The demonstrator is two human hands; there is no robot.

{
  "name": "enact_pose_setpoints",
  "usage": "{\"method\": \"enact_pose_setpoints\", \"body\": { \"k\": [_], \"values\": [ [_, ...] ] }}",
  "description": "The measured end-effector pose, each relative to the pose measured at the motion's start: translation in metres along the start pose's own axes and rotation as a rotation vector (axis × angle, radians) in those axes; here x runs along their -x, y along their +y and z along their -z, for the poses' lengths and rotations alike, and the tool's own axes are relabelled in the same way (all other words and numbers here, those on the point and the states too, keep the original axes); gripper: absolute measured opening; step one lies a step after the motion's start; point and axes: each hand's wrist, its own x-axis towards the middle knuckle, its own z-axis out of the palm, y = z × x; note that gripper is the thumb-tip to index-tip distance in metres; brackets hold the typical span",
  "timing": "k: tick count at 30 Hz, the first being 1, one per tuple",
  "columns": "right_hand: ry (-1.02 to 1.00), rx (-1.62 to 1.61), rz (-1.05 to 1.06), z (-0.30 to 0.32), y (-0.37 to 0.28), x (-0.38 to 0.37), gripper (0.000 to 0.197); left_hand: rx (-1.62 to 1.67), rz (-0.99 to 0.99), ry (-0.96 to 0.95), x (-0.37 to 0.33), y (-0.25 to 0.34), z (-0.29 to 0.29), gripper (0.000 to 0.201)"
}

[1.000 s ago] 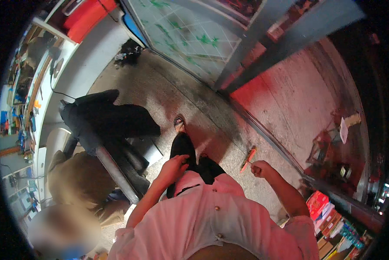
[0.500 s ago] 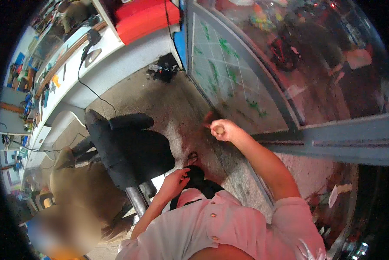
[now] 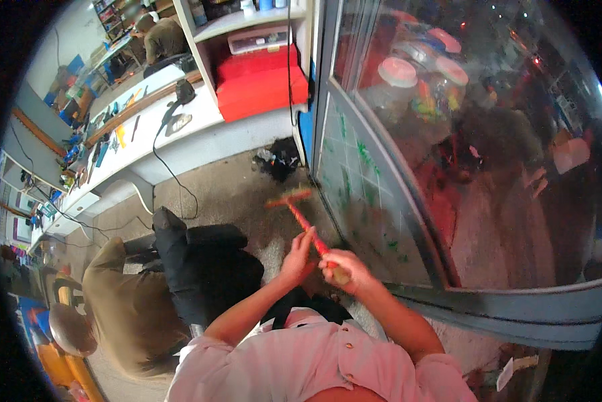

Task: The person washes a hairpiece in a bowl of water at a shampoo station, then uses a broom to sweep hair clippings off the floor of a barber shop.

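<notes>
A red-handled tool [image 3: 302, 218] with a thin brownish crossbar makes a T and points away from me over the floor. Round the near end of its handle my right hand [image 3: 348, 271] is closed, and a pale butt end shows below the fist. My left hand [image 3: 297, 260] is beside the shaft, its fingers stretched out and their tips at the red handle; whether they press on it I cannot tell. The exact kind of tool is not clear.
A person in a brown top [image 3: 130, 301] and dark trousers bends at my left. Beyond stand a white workbench [image 3: 137, 137], red boxes [image 3: 261, 94] and a black bag [image 3: 277, 159]. A framed glass door [image 3: 375, 181] runs along my right.
My left hand has moved up from my lap to the tool's handle. My right hand has come nearer my body, and the tool's head now shows plainly. The view has shifted.
</notes>
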Motion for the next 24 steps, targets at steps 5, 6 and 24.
{"method": "enact_pose_setpoints", "body": {
  "k": [5,6,24],
  "values": [
    [-0.133,-0.075,0.047,0.041,-0.023,-0.006,0.028,-0.061,0.08,-0.098,-0.071,-0.002,-0.043,0.028],
    [-0.115,-0.02,0.069,0.043,-0.026,-0.003,0.031,-0.054,0.063,-0.008,-0.084,-0.017,-0.047,0.015],
    [0.915,0.316,-0.164,0.231,0.12,0.047,0.02,-0.198,0.289,0.022,-0.422,-0.106,0.01,0.035]
  ]
}}
